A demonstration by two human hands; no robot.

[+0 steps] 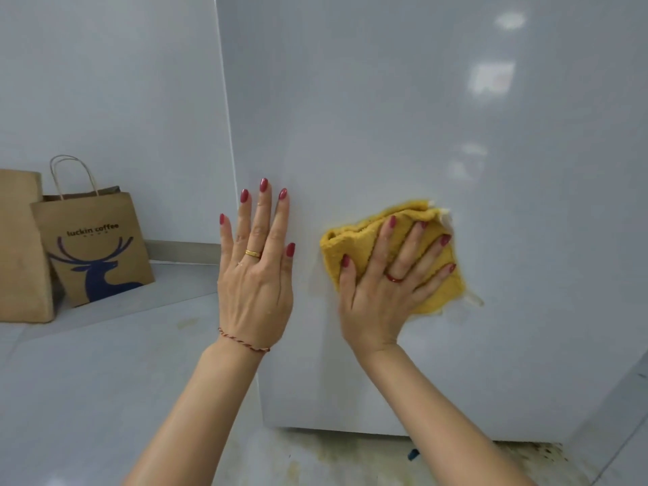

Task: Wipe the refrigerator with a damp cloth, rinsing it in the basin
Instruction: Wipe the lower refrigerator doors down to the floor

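The white refrigerator [403, 117] fills the middle and right of the head view, its glossy side panel facing me. A folded yellow cloth [357, 240] lies flat against the lower part of that panel. My right hand [389, 278] presses on the cloth with fingers spread over it. My left hand [257, 271] rests flat on the panel near the refrigerator's left edge, fingers apart, holding nothing. The two hands are about a hand's width apart. No basin shows in this view.
Two brown paper bags stand on the floor at the left against the wall: one with a blue deer print [94, 247] and a plain one [21, 247]. The pale tiled floor [87, 398] is stained under the refrigerator's bottom edge [350, 450].
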